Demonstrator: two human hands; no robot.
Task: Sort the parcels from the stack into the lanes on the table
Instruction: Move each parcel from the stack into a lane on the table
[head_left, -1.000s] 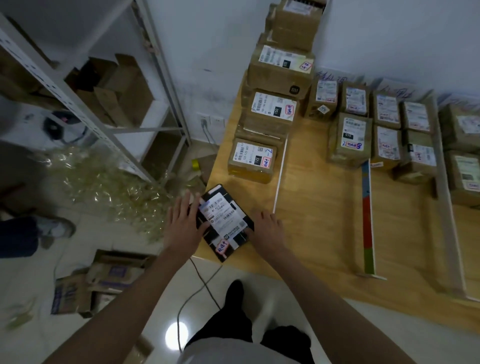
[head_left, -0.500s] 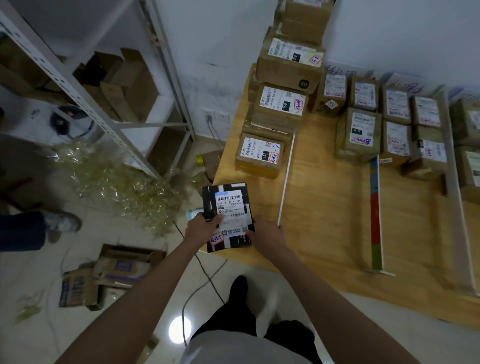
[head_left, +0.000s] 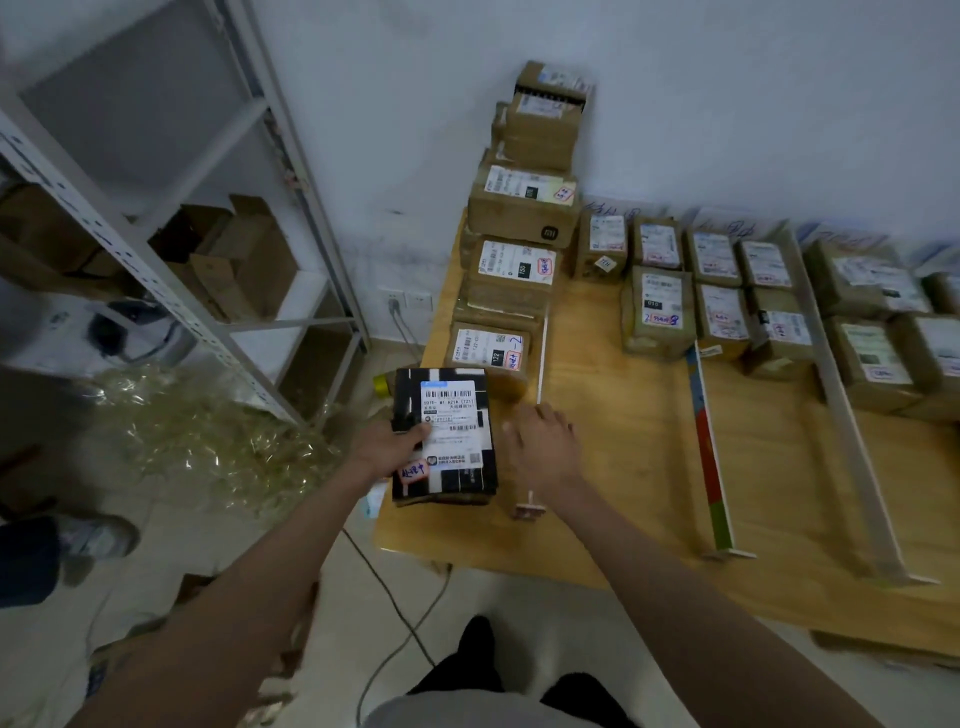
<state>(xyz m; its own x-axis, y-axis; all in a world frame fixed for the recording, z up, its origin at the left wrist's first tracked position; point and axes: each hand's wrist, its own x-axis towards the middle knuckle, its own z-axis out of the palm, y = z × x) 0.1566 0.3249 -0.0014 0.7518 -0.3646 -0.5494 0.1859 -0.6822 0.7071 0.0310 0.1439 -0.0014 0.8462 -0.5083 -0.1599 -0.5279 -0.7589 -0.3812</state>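
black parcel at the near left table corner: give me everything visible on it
The black parcel is a flat rectangular box, black with pale stripes, cardboard by its look. A white shipping label with barcodes covers most of its top, and a small red-bordered sticker with handwriting sits at its near left corner. It sits label up at the near left corner of the wooden table, just in front of the parcel stack. The left hand grips its left edge, thumb on top. The right hand hovers beside it, apart.
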